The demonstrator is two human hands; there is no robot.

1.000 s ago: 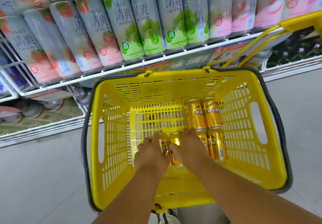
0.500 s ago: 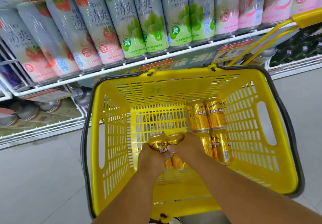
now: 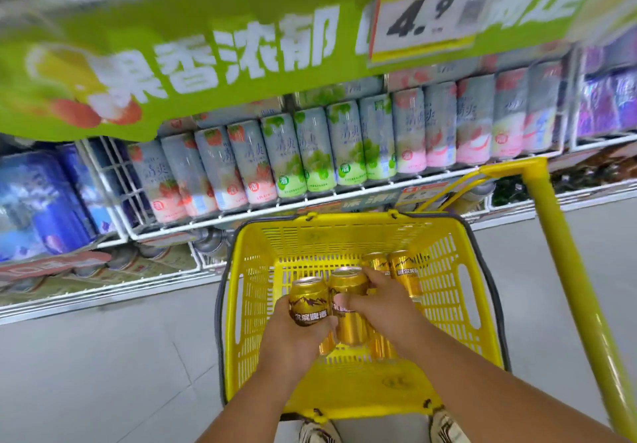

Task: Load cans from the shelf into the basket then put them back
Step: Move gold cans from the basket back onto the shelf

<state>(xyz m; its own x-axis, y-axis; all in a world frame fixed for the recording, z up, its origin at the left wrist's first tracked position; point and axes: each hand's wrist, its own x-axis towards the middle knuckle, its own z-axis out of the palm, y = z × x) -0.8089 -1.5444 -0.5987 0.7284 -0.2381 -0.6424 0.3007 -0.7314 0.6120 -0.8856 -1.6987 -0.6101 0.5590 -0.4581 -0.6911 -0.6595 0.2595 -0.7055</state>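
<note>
1. The left hand (image 3: 293, 336) grips one gold can (image 3: 307, 301), fingers wrapped round its lower half, just left of the frame's centre.
2. The right hand (image 3: 382, 304) grips a second gold can (image 3: 349, 299), thumb across its label and fingers curled behind; the two cans sit side by side, touching or nearly so.
3. Both cans are held upright above the floor of the yellow basket (image 3: 255, 304), which fills the lower middle of the frame.
4. More gold cans (image 3: 403, 272) lie in the basket toward its upper right, just beyond the right hand.
5. Judging by the raised cans, the step in hand looks like unloading: carrying this pair back to the shelf (image 3: 241, 217) that runs across the middle of the frame.
6. To do it well, lift both cans straight up past the basket's rim before swinging them forward, so that neither bottom catches the wall.
7. Keep the cans upright and a little apart; knocking them together could loosen a grip.
8. The basket's handle (image 3: 558, 236) rises along the right side of the frame, so the right arm should pass to the left of it.
9. The matching slot for gold cans is not clear here; the view is blurred.
</note>
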